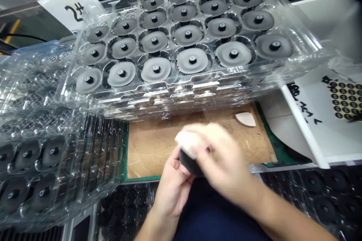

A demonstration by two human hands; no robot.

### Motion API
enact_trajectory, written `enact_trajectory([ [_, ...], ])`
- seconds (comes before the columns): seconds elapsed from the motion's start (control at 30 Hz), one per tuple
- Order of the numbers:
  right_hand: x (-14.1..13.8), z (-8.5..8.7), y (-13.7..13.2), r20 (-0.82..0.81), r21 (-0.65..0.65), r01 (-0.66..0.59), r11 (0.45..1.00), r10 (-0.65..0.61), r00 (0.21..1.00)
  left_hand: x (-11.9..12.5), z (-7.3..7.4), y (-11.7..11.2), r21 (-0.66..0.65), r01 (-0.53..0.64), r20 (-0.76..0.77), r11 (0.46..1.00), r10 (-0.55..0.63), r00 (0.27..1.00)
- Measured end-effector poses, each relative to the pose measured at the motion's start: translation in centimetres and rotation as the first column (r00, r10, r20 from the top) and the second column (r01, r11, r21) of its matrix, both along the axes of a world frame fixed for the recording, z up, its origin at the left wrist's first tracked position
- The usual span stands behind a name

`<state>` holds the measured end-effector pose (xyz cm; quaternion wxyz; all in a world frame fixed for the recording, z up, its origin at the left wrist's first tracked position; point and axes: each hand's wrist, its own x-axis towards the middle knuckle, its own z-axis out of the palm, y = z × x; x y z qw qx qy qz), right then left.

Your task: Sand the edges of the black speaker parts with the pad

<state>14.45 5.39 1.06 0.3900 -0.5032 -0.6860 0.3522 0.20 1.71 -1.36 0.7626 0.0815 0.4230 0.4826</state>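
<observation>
My left hand (171, 184) curls around a round black part (189, 165), held from below over the near edge of a brown cardboard mat (149, 147). My right hand (217, 158) lies across the top of that part, blurred by motion, with something pale at its fingertips (189, 141) that I cannot make out. Just beyond the hands stands a stack of clear plastic trays (181, 90); the top tray holds several grey discs with black hubs (192, 60), one per pocket.
More clear trays with dark discs (34, 158) pile up at the left. A white box (319, 120) at the right holds a sheet of small black rings (346, 99). A pale wedge-shaped scrap (246, 119) lies on the mat. Trays of black parts (325, 199) sit lower right.
</observation>
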Motion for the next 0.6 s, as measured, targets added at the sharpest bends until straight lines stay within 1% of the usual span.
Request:
enact_trajectory([
  [0.03,-0.4,1.1,-0.3,-0.003,0.011,-0.071,0.997,0.072,0.997,-0.1,0.0,-0.1,-0.017,0.005,-0.004,1.0,-0.005,1.0],
  [0.07,-0.7,1.9,-0.6,0.005,-0.011,-0.157,0.988,0.157,0.988,-0.1,0.0,-0.1,-0.04,0.001,-0.02,0.999,-0.002,1.0],
  [0.1,-1.0,2.4,-0.7,0.024,-0.059,-0.23,0.972,0.231,0.973,-0.1,0.1,-0.1,-0.058,-0.011,-0.038,0.998,0.009,0.999],
  [0.13,-1.2,2.7,-0.7,0.039,-0.101,-0.268,0.958,0.273,0.961,-0.1,0.2,-0.1,-0.064,-0.024,-0.056,0.998,0.02,0.998],
  [0.17,-1.4,2.7,-0.6,0.055,-0.109,-0.263,0.959,0.27,0.961,0.0,0.4,-0.1,-0.063,-0.028,-0.072,0.998,0.023,0.997],
  [0.2,-1.6,2.6,-0.5,0.072,-0.07,-0.213,0.975,0.218,0.973,0.1,0.5,0.0,-0.054,-0.022,-0.081,0.998,0.018,0.997],
  [0.27,-1.8,2.4,-0.4,0.072,0.065,-0.092,0.994,0.088,0.994,0.2,0.9,0.0,-0.034,0.001,-0.076,0.999,-0.004,0.997],
  [0.3,-1.7,2.4,-0.6,0.049,0.098,-0.078,0.992,0.074,0.996,0.2,1.0,0.0,-0.033,0.003,-0.075,0.999,-0.005,0.997],
  [0.33,-1.4,2.5,-0.8,0.019,0.09,-0.111,0.99,0.11,0.994,0.1,1.1,-0.1,-0.038,0.0,-0.079,0.999,-0.003,0.997],
  [0.37,-1.0,2.7,-1.1,-0.007,0.046,-0.173,0.984,0.174,0.985,-0.1,1.2,-0.1,-0.045,-0.003,-0.081,0.999,-0.001,0.997],
  [0.4,-0.4,2.9,-1.5,-0.023,-0.017,-0.235,0.972,0.235,0.972,-0.3,1.3,-0.2,-0.05,-0.001,-0.083,0.999,-0.003,0.997],
  [0.43,0.3,3.1,-1.8,-0.012,-0.081,-0.263,0.961,0.263,0.965,-0.4,1.3,-0.2,-0.056,0.008,-0.081,0.998,-0.013,0.997],
  [0.47,1.0,3.3,-2.1,0.027,-0.127,-0.253,0.959,0.258,0.966,-0.5,1.3,-0.3,-0.059,0.023,-0.072,0.998,-0.027,0.997],
  [0.5,1.6,3.5,-2.3,0.087,-0.147,-0.218,0.965,0.232,0.969,-0.5,1.2,-0.3,-0.056,0.039,-0.053,0.998,-0.041,0.998],
  [0.53,2.0,3.7,-2.3,0.156,-0.132,-0.171,0.976,0.191,0.969,-0.4,1.2,-0.3,-0.052,0.046,-0.032,0.998,-0.048,0.998],
  [0.6,2.2,3.9,-1.8,0.28,-0.026,-0.093,0.995,0.097,0.955,0.0,1.4,-0.4,-0.04,0.052,0.01,0.998,-0.051,0.999],
])
